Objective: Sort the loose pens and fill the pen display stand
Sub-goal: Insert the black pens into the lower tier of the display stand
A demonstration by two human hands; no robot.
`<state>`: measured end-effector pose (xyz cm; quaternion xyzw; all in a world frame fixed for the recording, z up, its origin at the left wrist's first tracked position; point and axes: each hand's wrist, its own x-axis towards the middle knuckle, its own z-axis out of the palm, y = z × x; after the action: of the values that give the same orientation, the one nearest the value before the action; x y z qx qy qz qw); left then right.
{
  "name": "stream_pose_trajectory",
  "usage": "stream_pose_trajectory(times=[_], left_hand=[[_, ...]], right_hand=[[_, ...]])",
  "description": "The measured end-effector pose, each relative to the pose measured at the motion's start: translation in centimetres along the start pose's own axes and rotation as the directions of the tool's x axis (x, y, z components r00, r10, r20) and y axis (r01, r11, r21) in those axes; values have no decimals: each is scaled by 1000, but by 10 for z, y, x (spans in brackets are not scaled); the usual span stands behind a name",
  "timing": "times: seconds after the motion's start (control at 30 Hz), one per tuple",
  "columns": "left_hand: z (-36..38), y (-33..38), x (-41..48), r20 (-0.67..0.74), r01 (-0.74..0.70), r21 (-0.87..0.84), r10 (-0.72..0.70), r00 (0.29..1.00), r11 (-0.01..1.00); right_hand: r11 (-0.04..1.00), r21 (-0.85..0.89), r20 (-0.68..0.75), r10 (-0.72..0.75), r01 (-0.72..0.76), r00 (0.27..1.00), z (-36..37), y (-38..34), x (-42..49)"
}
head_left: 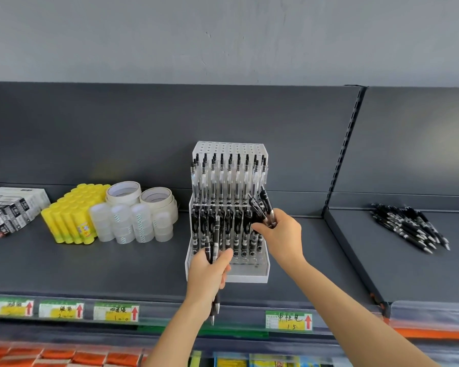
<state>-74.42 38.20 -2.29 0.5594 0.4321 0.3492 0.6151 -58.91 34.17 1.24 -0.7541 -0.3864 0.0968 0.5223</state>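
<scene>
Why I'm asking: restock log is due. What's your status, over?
Left grip holds black pens. Right grip holds pen bundle at display stand. Loose pile on right shelf. Nothing in the way.

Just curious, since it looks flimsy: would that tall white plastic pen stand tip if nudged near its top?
Probably not easily: the white plastic pen stand sits on a broad stepped base. It looks light, so it might slide on the dark shelf. The rows of black pens in it likely add steadying weight.
</scene>
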Motion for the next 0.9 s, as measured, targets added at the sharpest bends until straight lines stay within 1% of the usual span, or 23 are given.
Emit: stream_pose_trajectory(times=[0.1,0.23,0.37,0.43,0.47,0.5,0.53,0.57,0.6,0.63,0.67,0.7,0.73,0.83,0.9], left_hand=[[2,1,-2,3,4,-26,-4,1000,1000],[4,2,-3,17,7,-20,-7,1000,1000],[4,3,-6,39,10,-19,-10,999,1000],[4,4,-7,43,13,-17,-12,999,1000],[4,5,-7,43,13,-20,-12,999,1000],[4,5,-7,43,13,-26,-12,999,1000],[4,6,-7,45,11,-31,-10,999,999],[5,6,-7,50,8,-31,-6,999,999],[7,6,-7,60,5,-28,-3,998,1000],[9,6,-8,74,3,-28,-1,997,1000],[12,7,-10,92,2,-31,1,996,1000],[16,8,-12,114,4,-41,1,993,999],[19,9,-13,138,10,-56,-2,990,998],[26,10,-15,203,51,-113,-27,979,992],[29,11,-15,244,76,-115,-46,969,990]], right_hand=[[1000,-12,20,19,-19,1000,1,-3,4],[997,-59,61,47,-43,997,-1,-6,8],[997,-75,49,24,-20,998,-1,-4,4],[1000,-9,4,11,-11,1000,-4,-4,-2],[998,54,-18,39,-38,999,-5,-5,-6],[983,159,-23,100,-95,995,-7,-5,-8],[935,305,2,191,-182,982,-9,-7,-11],[840,465,62,285,-281,956,-10,-8,-12],[705,602,149,361,-374,921,-11,-10,-14],[570,691,233,406,-444,884,-11,-12,-16],[475,732,292,429,-488,855,-11,-12,-19],[440,739,318,439,-510,840,-10,-12,-21],[455,724,322,442,-519,837,-9,-11,-24],[584,636,277,439,-505,855,-6,-8,-33],[635,593,260,431,-495,864,-6,-5,-38]])
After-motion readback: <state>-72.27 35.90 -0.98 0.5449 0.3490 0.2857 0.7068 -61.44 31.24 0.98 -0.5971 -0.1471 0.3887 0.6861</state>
